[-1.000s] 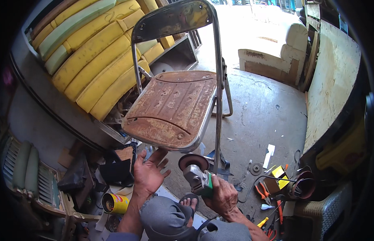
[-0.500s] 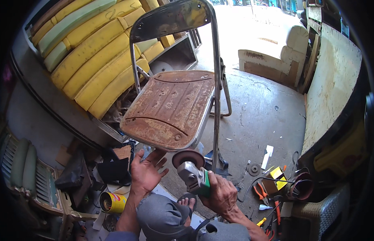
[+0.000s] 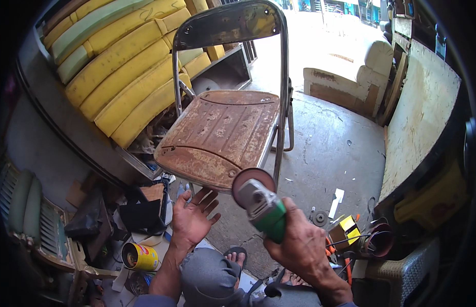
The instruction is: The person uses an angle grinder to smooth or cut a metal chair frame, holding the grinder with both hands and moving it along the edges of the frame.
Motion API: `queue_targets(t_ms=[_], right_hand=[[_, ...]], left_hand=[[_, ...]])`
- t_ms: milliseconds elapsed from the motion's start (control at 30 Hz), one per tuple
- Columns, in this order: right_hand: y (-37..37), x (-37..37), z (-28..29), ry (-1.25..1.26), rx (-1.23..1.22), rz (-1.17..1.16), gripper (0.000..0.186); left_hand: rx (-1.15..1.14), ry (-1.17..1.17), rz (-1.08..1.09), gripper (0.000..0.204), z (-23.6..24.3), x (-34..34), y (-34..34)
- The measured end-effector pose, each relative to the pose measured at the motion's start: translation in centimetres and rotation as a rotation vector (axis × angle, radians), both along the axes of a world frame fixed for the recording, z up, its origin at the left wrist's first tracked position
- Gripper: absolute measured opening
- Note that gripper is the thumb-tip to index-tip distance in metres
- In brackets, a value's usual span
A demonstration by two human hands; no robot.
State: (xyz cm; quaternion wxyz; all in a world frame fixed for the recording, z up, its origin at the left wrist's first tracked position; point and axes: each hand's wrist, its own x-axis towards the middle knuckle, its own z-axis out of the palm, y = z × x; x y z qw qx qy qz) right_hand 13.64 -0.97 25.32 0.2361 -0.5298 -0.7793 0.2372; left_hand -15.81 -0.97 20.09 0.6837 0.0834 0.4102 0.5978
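1. One chair [image 3: 217,146] stands in front of us, mid-view; its seat [image 3: 222,123] is mottled with rust, its backrest [image 3: 228,25] dark and glossy, its frame of shiny metal tube.
2. Just before the seat's near right corner, we see the disc [image 3: 243,187] of a grinder [image 3: 269,221]; the disc overlaps that corner in our view, and we cannot tell whether the two touch.
3. Our right hand [image 3: 299,243] is clamped around the grinder's green body, the disc end pointing up and away from us.
4. Our left hand [image 3: 193,220] is bare and spread, palm up, fingertips at the seat's near edge; we cannot tell whether they touch it.
5. Both hands are apart, the grinder's head between them.
6. Below them we see a grey-clad knee [image 3: 210,276] and a sandalled foot [image 3: 236,257].
7. To our left lies a yellow tin [image 3: 147,257], near a black box [image 3: 141,217].
8. To our right are a white strip [image 3: 336,203], a metal ring [image 3: 320,218] and a yellow carton [image 3: 349,229].
9. Farther off, we see yellow cushions [image 3: 130,79] at left, a pale armchair [image 3: 345,82] and a board [image 3: 424,117] at right.
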Motion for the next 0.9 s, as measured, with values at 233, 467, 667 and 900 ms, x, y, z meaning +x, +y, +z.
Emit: queue_targets(t_ms=[233, 467, 667, 900], right_hand=[[1.0, 2.4, -4.8, 0.447, -0.277, -0.120, 0.076], [-1.6, 0.5, -10.3, 0.648, -0.423, 0.094, 0.082], [0.3, 0.0, -10.8, 0.773, -0.511, 0.021, 0.081], [1.3, -0.4, -13.8, 1.019, -0.613, 0.048, 0.086]], left_hand=[[0.014, 0.029, -0.022, 0.049, 0.4, 0.5, 0.3], [-0.013, 0.017, -0.004, 0.048, 0.7, 0.4, 0.4], [-0.030, 0.033, 0.005, 0.050, 0.6, 0.7, 0.1], [-0.027, 0.046, 0.043, 0.046, 1.2, 1.0, 0.9]])
